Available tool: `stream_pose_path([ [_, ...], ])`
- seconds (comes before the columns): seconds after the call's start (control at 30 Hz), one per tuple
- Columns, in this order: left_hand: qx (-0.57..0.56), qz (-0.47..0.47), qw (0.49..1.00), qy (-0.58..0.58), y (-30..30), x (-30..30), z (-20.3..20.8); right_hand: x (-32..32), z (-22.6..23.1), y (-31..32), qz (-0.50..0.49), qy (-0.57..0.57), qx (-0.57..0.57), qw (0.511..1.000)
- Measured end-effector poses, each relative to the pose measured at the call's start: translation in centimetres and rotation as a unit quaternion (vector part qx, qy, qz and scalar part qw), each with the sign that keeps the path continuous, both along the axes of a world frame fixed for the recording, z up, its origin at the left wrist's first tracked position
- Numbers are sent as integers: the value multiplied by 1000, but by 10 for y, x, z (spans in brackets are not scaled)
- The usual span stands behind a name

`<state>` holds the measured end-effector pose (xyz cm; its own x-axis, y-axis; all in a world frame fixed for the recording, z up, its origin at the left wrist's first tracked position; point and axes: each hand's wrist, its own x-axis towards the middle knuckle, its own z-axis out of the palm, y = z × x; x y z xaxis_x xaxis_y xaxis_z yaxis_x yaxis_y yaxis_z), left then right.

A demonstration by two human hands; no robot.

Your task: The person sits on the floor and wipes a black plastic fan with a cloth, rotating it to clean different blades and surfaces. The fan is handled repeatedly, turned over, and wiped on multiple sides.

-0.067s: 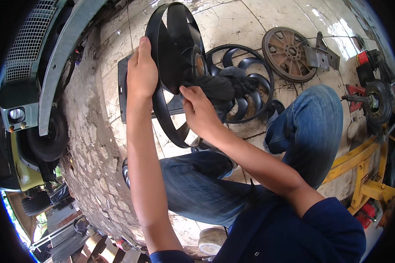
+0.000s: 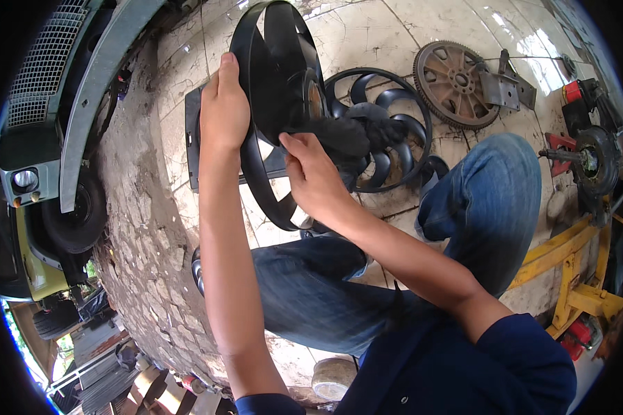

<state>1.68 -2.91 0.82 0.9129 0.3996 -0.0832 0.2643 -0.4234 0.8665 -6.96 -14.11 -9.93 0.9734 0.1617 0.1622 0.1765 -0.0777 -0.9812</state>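
A black ringed fan (image 2: 259, 181) is tilted up on edge in front of me, its hub facing right. My left hand (image 2: 225, 107) is closed around the left side of its outer ring. My right hand (image 2: 313, 169) pinches a dark cloth (image 2: 346, 138) against the lower end of a blade. The cloth trails off to the right, and the part beneath my fingers is hidden. Behind the cloth, a second black ringed fan (image 2: 428, 114) lies flat on the tiles. A flat black frame (image 2: 194, 138) shows partly behind the held fan.
A rusty toothed flywheel (image 2: 457, 86) and a metal bracket (image 2: 502, 90) lie at the far right. Nearer on that side are a hub-like part (image 2: 595, 160) and a yellow steel stand (image 2: 567, 277). My bent knees flank the work. A vehicle (image 2: 31, 152) stands at left beyond rough ground.
My right hand has shifted slightly up and left along the blade with the cloth. The left hand keeps its hold on the ring, and the fan has barely moved.
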Motion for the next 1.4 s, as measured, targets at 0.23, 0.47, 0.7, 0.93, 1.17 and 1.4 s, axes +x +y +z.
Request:
stream_pose_path([
  [0.23,31,18,999,8,2,16,2,-4,26,3,-10,-81,-4,997],
  [0.47,-33,28,999,2,-5,2,12,20,-6,-2,2,-20,-93,995],
  [0.7,-17,24,1000,-9,-1,9,7,20,23,-1,-34,-111,-78,990],
  [0.93,-36,49,998,-14,1,7,8,43,-3,-1,-32,-54,-206,976],
  [1.17,-12,60,998,-18,4,9,8,49,-2,11,-85,9,-97,992],
  [1.4,10,63,998,3,-2,12,9,45,-5,14,-113,-105,-69,986],
])
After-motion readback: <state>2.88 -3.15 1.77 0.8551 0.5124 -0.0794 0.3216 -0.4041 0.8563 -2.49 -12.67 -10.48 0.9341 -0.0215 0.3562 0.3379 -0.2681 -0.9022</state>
